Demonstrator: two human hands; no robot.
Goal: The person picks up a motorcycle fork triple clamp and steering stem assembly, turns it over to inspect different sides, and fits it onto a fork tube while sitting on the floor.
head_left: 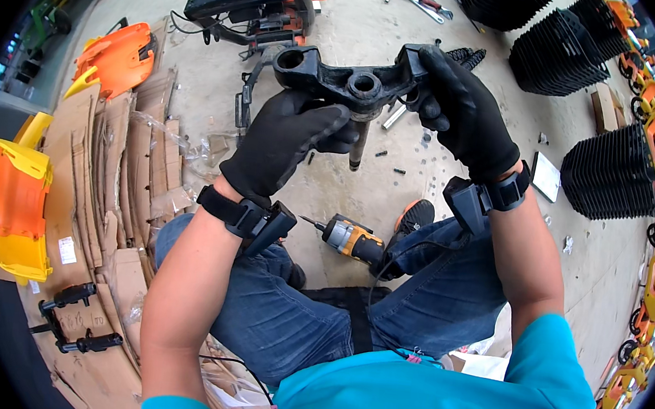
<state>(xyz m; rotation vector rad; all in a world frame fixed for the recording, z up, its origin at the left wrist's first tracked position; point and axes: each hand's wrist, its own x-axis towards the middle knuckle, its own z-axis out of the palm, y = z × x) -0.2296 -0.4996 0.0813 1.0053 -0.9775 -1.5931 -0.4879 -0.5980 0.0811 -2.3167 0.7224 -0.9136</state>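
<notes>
Left hand (290,142) and right hand (472,112) grip the black fork clamp (331,80), not yet fitted to anything; the cordless driver (359,241) lies near, unheld.

Teal shirt (434,404), black gloves (474,112), jeans (277,322), perhaps sneakers (416,215)

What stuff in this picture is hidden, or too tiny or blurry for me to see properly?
- Head view: right end of the black metal part, partly covered by the right hand.
- Head view: top black stack, cut off by the upper edge.
- Head view: small dark bits, too tiny to identify.
- Head view: green machine, too dim and small.
</notes>
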